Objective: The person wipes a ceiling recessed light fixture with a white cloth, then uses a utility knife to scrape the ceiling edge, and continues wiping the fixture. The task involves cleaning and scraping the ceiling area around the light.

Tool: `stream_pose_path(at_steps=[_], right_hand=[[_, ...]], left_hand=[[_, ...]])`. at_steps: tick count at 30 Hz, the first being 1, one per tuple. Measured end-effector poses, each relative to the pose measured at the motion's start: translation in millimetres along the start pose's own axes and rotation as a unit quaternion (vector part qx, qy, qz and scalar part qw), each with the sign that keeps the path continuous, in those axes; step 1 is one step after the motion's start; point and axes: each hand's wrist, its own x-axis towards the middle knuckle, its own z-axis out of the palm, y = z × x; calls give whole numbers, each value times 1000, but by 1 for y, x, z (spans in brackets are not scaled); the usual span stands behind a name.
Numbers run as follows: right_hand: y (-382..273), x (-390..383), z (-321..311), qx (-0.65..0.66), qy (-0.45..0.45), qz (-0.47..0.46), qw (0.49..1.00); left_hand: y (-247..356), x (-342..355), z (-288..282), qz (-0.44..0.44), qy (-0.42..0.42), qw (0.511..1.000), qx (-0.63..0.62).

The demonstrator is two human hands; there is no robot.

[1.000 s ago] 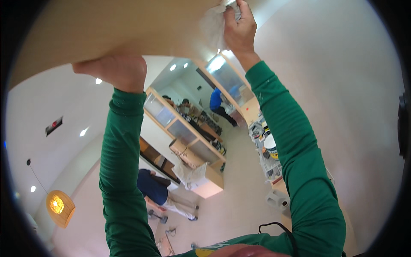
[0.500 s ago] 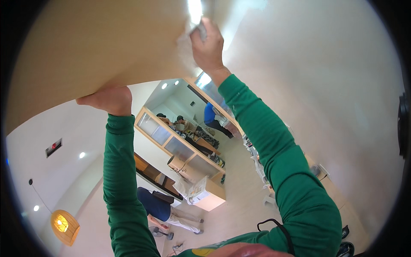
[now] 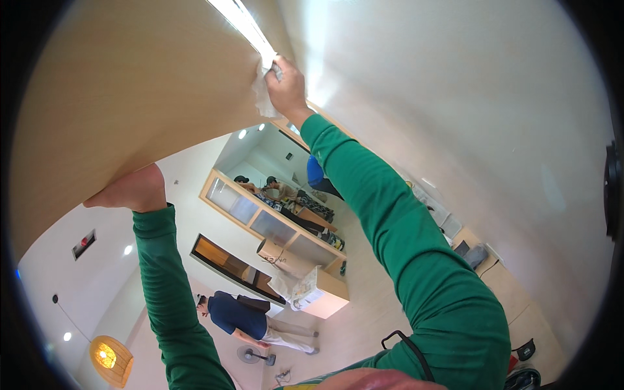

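Observation:
A large light-brown wooden panel (image 3: 149,84) fills the upper left. Low along its edge, my left hand (image 3: 133,187) lies flat against it, its fingers stretched toward the left and partly hidden. My right hand (image 3: 286,88) is closed around a crumpled white wipe (image 3: 263,94), tissue or thin cloth. It presses the wipe to the narrow seam between the panel and the pale wall (image 3: 455,97), just below a bright light strip (image 3: 244,23). Green sleeves cover both my arms.
Lower down stand a wood-framed partition (image 3: 270,221), a cardboard box (image 3: 325,296) with plastic on it and a fan (image 3: 250,354). A person in dark blue (image 3: 237,318) stands near the fan; others work behind the partition. A woven lamp (image 3: 107,361) hangs at lower left.
My right hand has moved down and left along the seam with the wipe, showing more of the light strip. My left hand appears lower and farther left on the panel, as the view has shifted.

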Motion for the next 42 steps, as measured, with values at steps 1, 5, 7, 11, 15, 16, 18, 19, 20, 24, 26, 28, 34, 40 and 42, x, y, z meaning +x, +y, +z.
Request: stream_pose_path(at_steps=[1,5,7,11,15,16,18,19,20,24,26,28,34,40,42], right_hand=[[-14,-4,2,20,10,-18,1000],[-64,0,4,81,41,-119,989],[-41,5,3,20,42,-109,993],[-33,-5,-10,32,-23,-28,999],[-113,14,-7,116,17,-169,979],[-104,14,-3,99,19,-153,983],[-71,18,-1,61,27,-134,989],[-48,16,-3,43,22,-131,990],[-45,13,-6,42,8,-108,993],[-68,10,-7,52,3,-134,990],[-90,13,-10,75,20,-177,981],[-63,15,-4,46,29,-185,981],[-77,17,-14,46,4,-179,983],[-46,21,-20,-5,-18,-148,989],[-46,19,-23,-16,-34,-125,992]], left_hand=[[1,-2,-3,5,-1,1000,12],[2,-4,-11,27,-10,999,24],[5,-1,0,24,-11,1000,7],[2,-3,-1,26,20,999,1],[8,-5,-4,31,8,999,26],[9,-4,-5,24,8,999,22],[8,-3,3,13,6,1000,-2],[8,-2,4,20,6,1000,11],[5,-2,1,24,5,999,29],[4,-6,-6,38,-13,998,57],[5,-4,-13,36,-25,998,50],[5,-2,-10,34,-29,998,39],[7,-11,-1,21,10,999,30],[6,-7,5,34,6,999,23],[4,-6,2,23,16,1000,1]])
